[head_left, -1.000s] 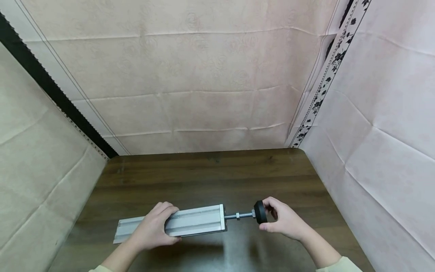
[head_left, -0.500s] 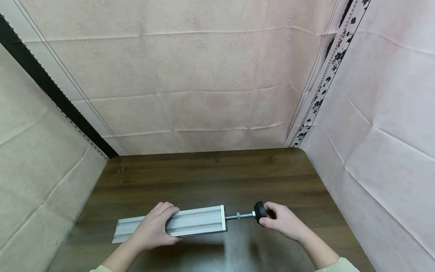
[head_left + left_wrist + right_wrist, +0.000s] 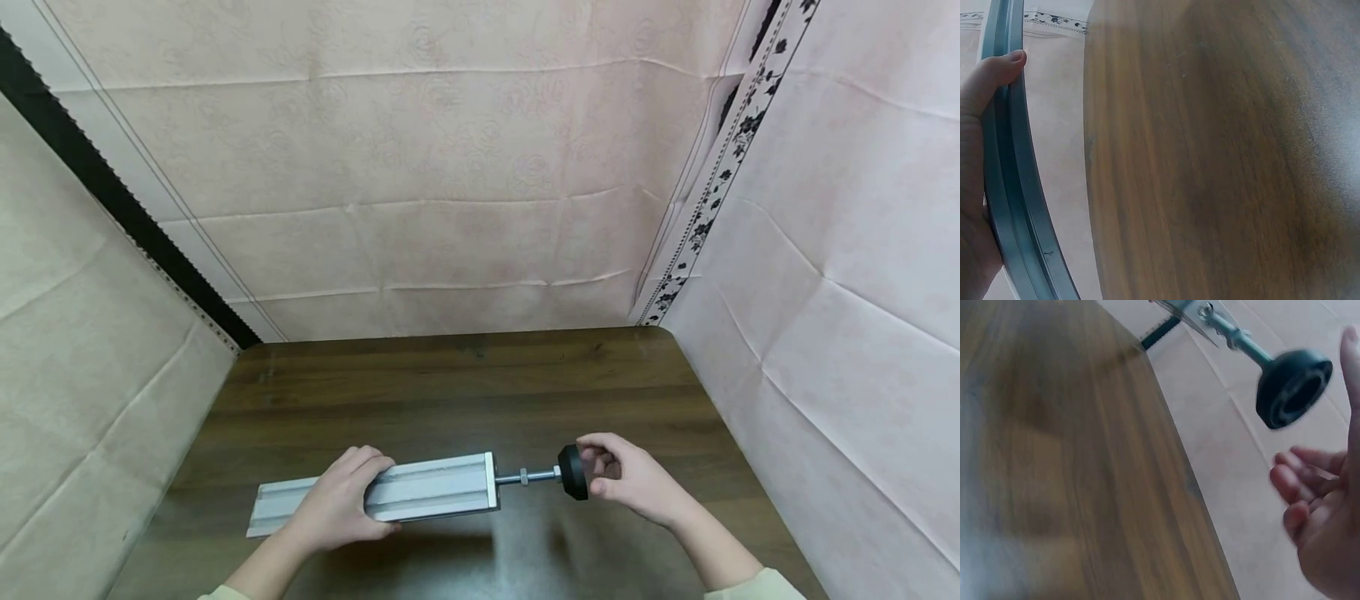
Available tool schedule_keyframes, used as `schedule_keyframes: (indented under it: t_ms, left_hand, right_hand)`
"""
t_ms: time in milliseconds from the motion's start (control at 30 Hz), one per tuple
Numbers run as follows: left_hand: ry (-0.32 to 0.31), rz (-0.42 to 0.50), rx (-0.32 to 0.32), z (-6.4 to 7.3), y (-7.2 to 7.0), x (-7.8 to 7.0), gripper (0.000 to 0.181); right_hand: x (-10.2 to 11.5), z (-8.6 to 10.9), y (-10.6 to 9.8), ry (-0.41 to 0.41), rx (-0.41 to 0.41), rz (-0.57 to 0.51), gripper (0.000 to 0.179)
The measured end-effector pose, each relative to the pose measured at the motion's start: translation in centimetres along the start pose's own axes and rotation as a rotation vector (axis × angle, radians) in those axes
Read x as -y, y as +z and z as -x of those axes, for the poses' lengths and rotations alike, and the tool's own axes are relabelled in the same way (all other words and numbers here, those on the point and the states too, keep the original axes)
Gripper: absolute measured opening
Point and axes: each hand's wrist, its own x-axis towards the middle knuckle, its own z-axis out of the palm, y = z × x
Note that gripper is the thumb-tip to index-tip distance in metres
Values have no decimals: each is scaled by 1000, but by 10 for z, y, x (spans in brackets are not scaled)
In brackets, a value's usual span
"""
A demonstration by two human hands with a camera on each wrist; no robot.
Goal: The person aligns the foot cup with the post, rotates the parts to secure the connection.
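Note:
A silvery grooved aluminium profile (image 3: 435,486) is held above the table, slightly tilted, with its plated end to the right. My left hand (image 3: 347,498) grips it around the middle; in the left wrist view the thumb lies across the profile (image 3: 1013,156). From the end plate a threaded rod (image 3: 536,476) with nuts runs to a round black levelling foot (image 3: 573,472). Beside the foot is my right hand (image 3: 630,483), its fingers loosely bent. The right wrist view shows a gap between those fingers and the hollow underside of the foot (image 3: 1291,384).
Beneath the hands lies a dark wood-grain table (image 3: 450,392). Pale creased cloth (image 3: 450,167) hangs behind it, and more cloth (image 3: 862,292) flanks it on the right. A black band (image 3: 127,192) edges the left corner.
My right hand pinched the black foot half a second ago, with the thumb at its rim. Now the fingers have come off it and spread. The left hand keeps its grip unmoved.

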Motion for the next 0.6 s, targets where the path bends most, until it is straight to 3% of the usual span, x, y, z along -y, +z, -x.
schedule_keyframes:
  t_ms: [233,600]
  left_hand:
    - [-13,6,18,1,0,0,68]
    - [-24,6,31,1,1,1,68]
  right_hand:
    - [-5,7,-5,-117,-61,178,89]
    - [-2,6,-1,-309,-119,308,83]
